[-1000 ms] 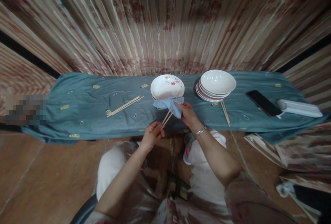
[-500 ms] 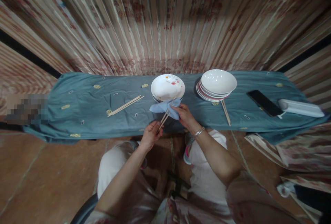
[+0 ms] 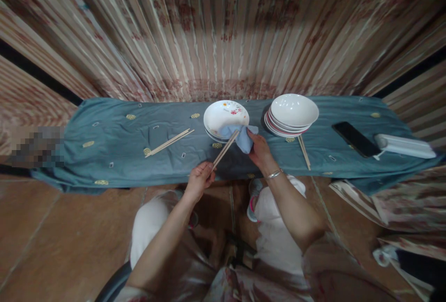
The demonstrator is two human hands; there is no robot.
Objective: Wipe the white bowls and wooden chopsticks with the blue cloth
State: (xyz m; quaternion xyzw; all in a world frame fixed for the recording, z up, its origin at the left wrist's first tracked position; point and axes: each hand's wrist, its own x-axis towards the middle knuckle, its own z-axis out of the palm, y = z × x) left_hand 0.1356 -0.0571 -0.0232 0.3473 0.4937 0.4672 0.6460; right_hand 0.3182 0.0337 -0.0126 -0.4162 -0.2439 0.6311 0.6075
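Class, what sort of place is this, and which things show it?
Probably a curtained-off nook, perhaps in a home: patterned curtains hang in front and at both sides, and a narrow table under a teal cloth bears stacked white bowls.

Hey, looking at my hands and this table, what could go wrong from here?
The chopsticks might slip: your left hand grips them only near one end, by the front edge of the table. The light blue cloth in your right hand overlaps the flowered bowl in this view, so it could nudge it; contact is unclear. The loose chopsticks near the white bowls might roll off, their near ends being close to the edge.
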